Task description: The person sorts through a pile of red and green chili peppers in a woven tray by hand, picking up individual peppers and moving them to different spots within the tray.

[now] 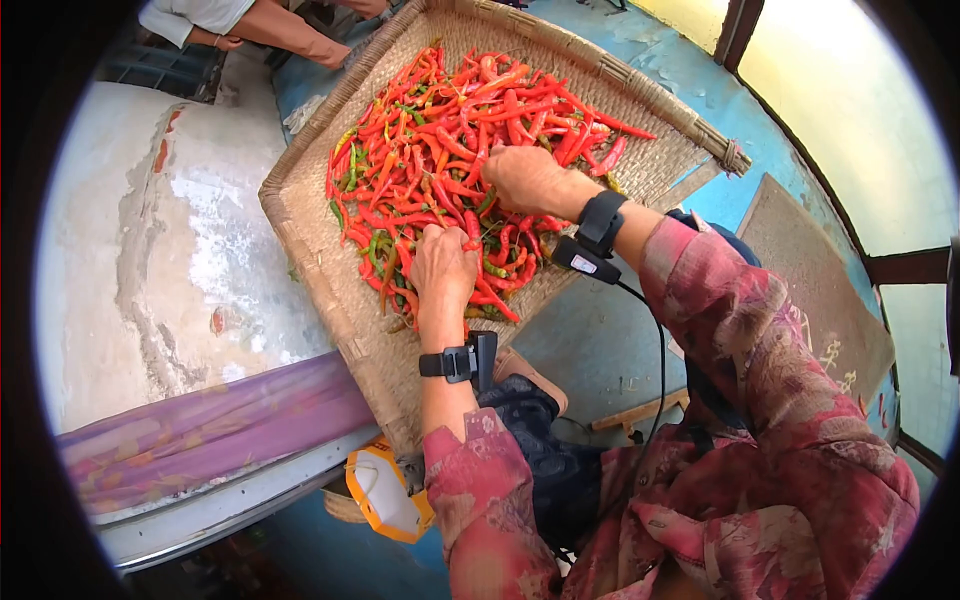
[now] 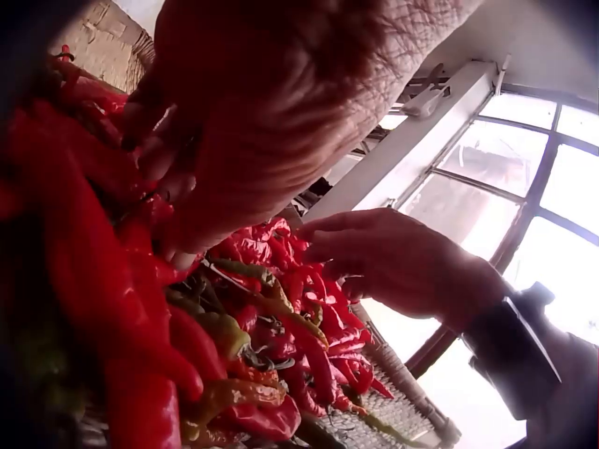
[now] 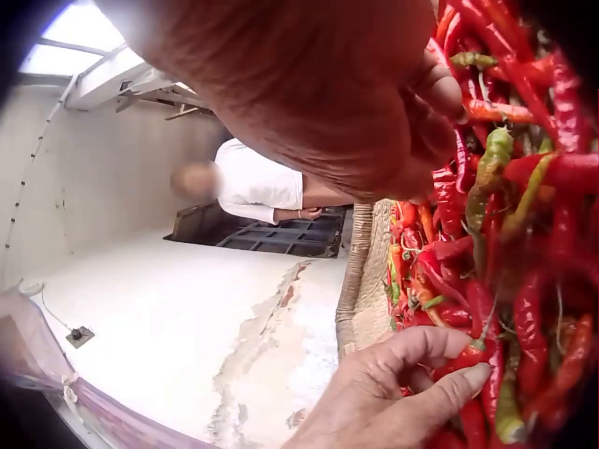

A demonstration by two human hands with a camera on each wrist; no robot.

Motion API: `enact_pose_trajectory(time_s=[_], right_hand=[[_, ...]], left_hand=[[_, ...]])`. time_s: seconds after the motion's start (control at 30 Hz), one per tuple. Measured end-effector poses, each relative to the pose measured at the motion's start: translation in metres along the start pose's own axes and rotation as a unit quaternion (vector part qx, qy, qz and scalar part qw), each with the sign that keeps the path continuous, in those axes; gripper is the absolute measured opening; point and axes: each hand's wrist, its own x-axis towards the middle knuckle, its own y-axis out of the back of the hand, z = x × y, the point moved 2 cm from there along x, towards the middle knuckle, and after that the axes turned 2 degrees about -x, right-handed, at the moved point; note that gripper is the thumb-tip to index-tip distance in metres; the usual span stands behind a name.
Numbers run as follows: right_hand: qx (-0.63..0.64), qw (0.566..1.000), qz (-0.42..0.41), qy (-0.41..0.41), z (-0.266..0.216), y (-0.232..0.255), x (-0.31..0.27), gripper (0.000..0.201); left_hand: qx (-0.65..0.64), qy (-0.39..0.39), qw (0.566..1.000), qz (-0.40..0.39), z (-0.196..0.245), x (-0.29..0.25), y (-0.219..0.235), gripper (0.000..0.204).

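Note:
A large heap of chili peppers (image 1: 450,130), mostly red with some green and orange ones, lies in a woven tray (image 1: 300,195). My left hand (image 1: 443,268) is at the near side of the heap. In the right wrist view its thumb and index finger pinch a red chili pepper (image 3: 465,355) close to the stem. Farther right, my right hand (image 1: 538,182) is over the heap with its fingers bent down among the peppers. The right fingertips are partly hidden, and I cannot tell whether they hold a pepper.
Beside the tray is a worn whitish surface (image 1: 230,240) with a purple cloth (image 1: 220,425) along its edge. An orange-framed lamp-like object (image 1: 388,495) is below the tray's near corner. Another person (image 3: 257,178) is beyond, near a dark crate (image 3: 290,234). A cable (image 1: 660,370) hangs from the right wrist.

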Motion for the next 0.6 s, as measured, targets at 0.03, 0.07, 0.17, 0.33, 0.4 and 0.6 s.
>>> enact_pose_trajectory(time_s=[0.03, 0.07, 0.17, 0.33, 0.4, 0.6], right_hand=[[-0.002, 1.0, 0.015, -0.004, -0.002, -0.004, -0.003, 0.011], [-0.004, 1.0, 0.016, -0.004, 0.0, -0.007, -0.004, 0.011], [-0.016, 0.999, 0.027, 0.008, -0.002, -0.005, -0.002, 0.012], [0.158, 0.979, 0.132, -0.01, -0.005, 0.026, 0.01, 0.014], [0.202, 0.956, 0.212, -0.003, 0.001, 0.036, 0.017, 0.023], [0.16, 0.954, 0.255, -0.018, -0.017, 0.046, 0.014, 0.045]], left_hand=[[-0.002, -0.001, 1.0, 0.002, 0.0, -0.001, 0.001, 0.019], [-0.031, 0.0, 0.999, 0.022, -0.001, -0.002, 0.002, 0.018], [-0.126, 0.027, 0.988, 0.09, -0.024, 0.007, 0.008, 0.017], [-0.426, 0.098, 0.857, 0.272, -0.052, 0.006, 0.028, 0.017], [-0.467, 0.119, 0.836, 0.262, -0.057, 0.002, 0.034, 0.017], [-0.605, 0.128, 0.766, 0.176, -0.033, 0.002, 0.029, 0.015]])
